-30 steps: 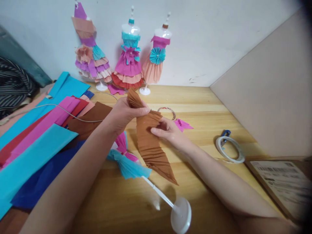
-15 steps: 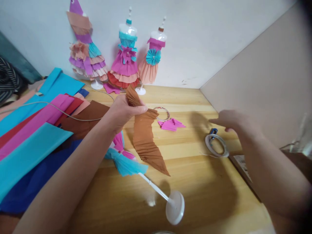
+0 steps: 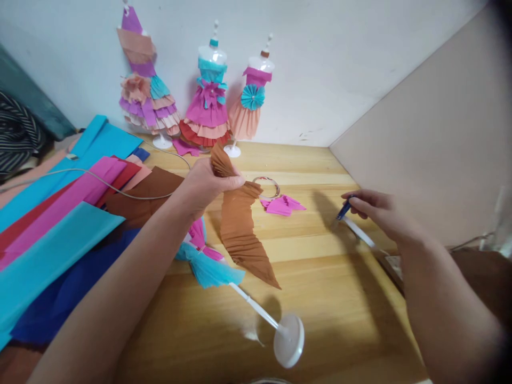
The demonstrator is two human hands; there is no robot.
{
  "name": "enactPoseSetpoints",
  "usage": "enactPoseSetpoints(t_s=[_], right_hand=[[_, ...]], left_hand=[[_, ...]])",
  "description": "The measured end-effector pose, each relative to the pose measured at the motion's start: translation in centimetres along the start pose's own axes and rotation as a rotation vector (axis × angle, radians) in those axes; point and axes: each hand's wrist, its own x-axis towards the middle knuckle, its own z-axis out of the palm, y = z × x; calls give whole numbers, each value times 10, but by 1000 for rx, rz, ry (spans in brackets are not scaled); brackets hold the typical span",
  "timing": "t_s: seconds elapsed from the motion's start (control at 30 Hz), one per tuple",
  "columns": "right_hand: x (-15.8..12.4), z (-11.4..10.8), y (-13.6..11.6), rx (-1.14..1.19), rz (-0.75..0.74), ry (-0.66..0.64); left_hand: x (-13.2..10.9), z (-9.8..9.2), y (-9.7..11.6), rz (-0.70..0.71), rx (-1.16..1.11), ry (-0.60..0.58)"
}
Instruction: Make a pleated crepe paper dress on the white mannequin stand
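My left hand (image 3: 218, 178) pinches the gathered top of a pleated strip of brown crepe paper (image 3: 240, 224), which hangs down over the wooden table. My right hand (image 3: 370, 205) is closed on a small blue tool (image 3: 344, 208) whose exact kind I cannot make out. Just under it a roll of white tape (image 3: 360, 232) is tilted up on its edge. Below my left wrist a small dress form lies on its side, with a turquoise and pink paper skirt (image 3: 214, 266) and a round white base (image 3: 288, 341).
Three mannequins in paper dresses (image 3: 206, 109) stand against the wall. Folded crepe paper sheets (image 3: 76, 234) are heaped at the left, with a grey cable (image 3: 100, 180) across them. A pink scrap (image 3: 282, 205) and a thin ring-shaped roll (image 3: 276, 184) lie mid-table.
My right hand has come down and taken hold of the blue tool, which lay beside the tape roll. The tape roll has tipped up. My left hand still holds the brown paper.
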Motion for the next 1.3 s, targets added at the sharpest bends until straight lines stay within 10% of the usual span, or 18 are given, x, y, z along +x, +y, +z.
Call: enactPoseSetpoints(t_s=[0.3,0.53,0.83,1.1,1.3], right_hand=[[-28,5,-30,607,-38,155],[-54,71,-74,818,28,-277],[-86,142,-95,1244,18,-469],[-85,136,-112,1154,-33,-446],[-86,129,-121,1167,-111,-681]], left_hand=[[1,-2,-3,-17,-11,-27],[0,-5,-4,-45,-128,-50],[-1,-3,-6,-151,-210,-30],[0,-4,-8,-121,-183,-38],[-1,-7,-4,-106,-99,-58]])
